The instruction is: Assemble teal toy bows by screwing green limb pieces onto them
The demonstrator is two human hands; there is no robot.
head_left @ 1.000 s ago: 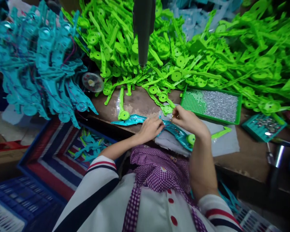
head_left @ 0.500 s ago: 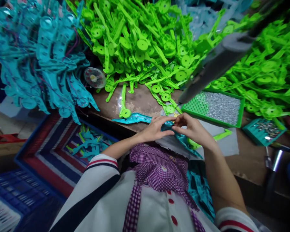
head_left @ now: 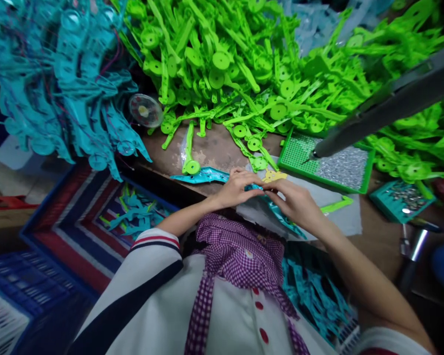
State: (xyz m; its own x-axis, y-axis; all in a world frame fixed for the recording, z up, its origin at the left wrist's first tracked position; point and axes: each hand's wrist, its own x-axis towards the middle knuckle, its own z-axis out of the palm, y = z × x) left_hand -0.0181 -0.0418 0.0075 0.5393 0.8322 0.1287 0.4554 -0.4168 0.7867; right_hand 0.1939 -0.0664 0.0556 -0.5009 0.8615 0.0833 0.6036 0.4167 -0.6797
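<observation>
One slender, curved, glossy turquoise part (head_left: pixel 209 175) in the left hand (head_left: pixel 239 188), right hand (head_left: pixel 295 198) grasp unclear

Stretches across the middle as a brown workbench (head_left: pixel 225 140), scuffed to a pale patch toward the front. Bears along the back a broad, tangled heap of lime-green pieces (head_left: pixel 214 64). Ends at the left among stacked teal shells (head_left: pixel 77 98), too crowded to tell how much rests on the surface, with a clear round disc (head_left: pixel 145 110) just beside. Carries near the front edge a long turquoise piece (head_left: pixel 207 175), with a lone lime-green arm (head_left: pixel 191 166) just behind. Supports farther right a pale sheet (head_left: pixel 340 217), partly under the turquoise piece, then a perforated green tray (head_left: pixel 322 179), a teal box (head_left: pixel 385 206) and a metal-shafted tool (head_left: pixel 419 245).
</observation>
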